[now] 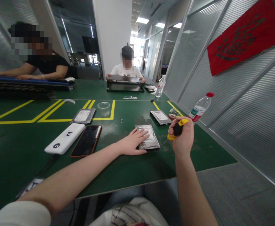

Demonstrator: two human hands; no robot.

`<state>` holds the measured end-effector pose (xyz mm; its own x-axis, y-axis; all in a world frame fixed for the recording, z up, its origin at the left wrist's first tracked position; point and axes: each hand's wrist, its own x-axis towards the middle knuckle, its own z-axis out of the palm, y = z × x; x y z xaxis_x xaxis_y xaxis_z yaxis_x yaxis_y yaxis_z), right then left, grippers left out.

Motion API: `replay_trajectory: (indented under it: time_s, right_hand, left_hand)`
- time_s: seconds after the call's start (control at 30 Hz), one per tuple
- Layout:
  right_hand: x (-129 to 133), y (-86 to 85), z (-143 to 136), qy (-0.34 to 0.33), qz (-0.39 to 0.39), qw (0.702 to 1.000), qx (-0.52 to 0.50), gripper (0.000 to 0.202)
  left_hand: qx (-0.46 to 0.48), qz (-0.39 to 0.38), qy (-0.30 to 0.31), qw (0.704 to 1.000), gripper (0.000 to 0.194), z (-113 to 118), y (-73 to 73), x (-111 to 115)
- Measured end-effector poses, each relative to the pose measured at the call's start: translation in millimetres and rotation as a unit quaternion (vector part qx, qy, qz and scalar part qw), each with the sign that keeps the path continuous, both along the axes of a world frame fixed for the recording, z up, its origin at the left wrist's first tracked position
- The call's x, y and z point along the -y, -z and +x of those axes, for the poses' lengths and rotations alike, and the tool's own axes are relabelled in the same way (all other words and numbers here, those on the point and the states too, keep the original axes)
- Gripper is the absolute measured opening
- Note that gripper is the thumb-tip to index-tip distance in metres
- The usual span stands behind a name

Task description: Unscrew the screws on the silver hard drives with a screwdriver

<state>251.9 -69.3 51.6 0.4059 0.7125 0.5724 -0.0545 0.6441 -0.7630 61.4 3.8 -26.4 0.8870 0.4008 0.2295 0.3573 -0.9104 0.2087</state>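
Note:
Flat on the green table lies a hard drive [152, 141], its silver label side up. My left hand [135, 141] rests on its left part with the fingers spread, covering some of the label. My right hand [183, 135] is wrapped round the yellow and black handle of a screwdriver [178, 128]. The screwdriver's thin shaft slants down to the left, and its tip is just right of the drive, apart from it. A second hard drive [161, 116] lies behind, to the right. A third hard drive [82, 115] is at the left.
A white power bank [65, 138] and a phone [87, 141] lie left of my arm. Behind are tiny screws [122, 121], a clear plastic cup [103, 109] and a water bottle [201, 106] at right. Across the table [128, 169], two people handle panels and frames.

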Motion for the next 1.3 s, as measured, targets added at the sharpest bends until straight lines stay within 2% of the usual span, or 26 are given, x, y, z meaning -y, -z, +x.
replay_trajectory:
  time_s: [0.33, 0.47, 0.6, 0.7, 0.8, 0.9, 0.97, 1.07, 1.17, 1.3]
  right_hand:
    - [-8, 8.7, -6, -0.022, -0.019, 1.0, 0.009, 0.03]
    - [-8, 13.3, -8, -0.027, -0.003, 1.0, 0.008, 0.029]
    - [-9, 17.0, -3, 0.011, 0.023, 0.999, 0.026, 0.024]
    - [-12, 15.6, 5, 0.043, -0.007, 0.996, 0.076, 0.02]
    - [-14, 12.7, 6, 0.012, -0.034, 0.998, 0.052, 0.028]
    - [-13, 11.9, -1, -0.023, -0.014, 1.0, -0.01, 0.031]
    - [-12, 12.7, -6, -0.034, 0.004, 0.999, -0.007, 0.026]
    - [-11, 13.8, -7, -0.017, 0.013, 0.999, 0.033, 0.028]
    - [-14, 14.2, -2, 0.021, -0.02, 0.997, 0.07, 0.023]
    - [-16, 16.4, -1, 0.013, -0.035, 0.998, 0.053, 0.034]
  left_hand:
    - [-0.002, -0.006, -0.001, 1.0, 0.077, 0, 1.4, -1]
    - [-0.005, -0.003, -0.001, 1.0, 0.078, 0, 1.4, -1]
    - [-0.004, -0.006, -0.002, 1.0, 0.078, 0, 1.1, 0]
    - [-0.006, -0.004, -0.005, 1.0, 0.079, 0, 1.0, -1]
    - [-0.01, -0.001, -0.006, 1.0, 0.078, 0, 0.6, -1]
    - [-0.011, 0.001, -0.005, 1.0, 0.078, 1, 0.3, -1]
    - [-0.01, 0.001, -0.004, 1.0, 0.078, 1, 0.3, -1]
    - [-0.007, 0.001, -0.005, 1.0, 0.078, 1, 0.3, 0]
    - [-0.004, -0.001, -0.007, 1.0, 0.078, 2, 0.1, 0]
    - [-0.011, 0.0, -0.009, 1.0, 0.078, 2, -0.5, 0]
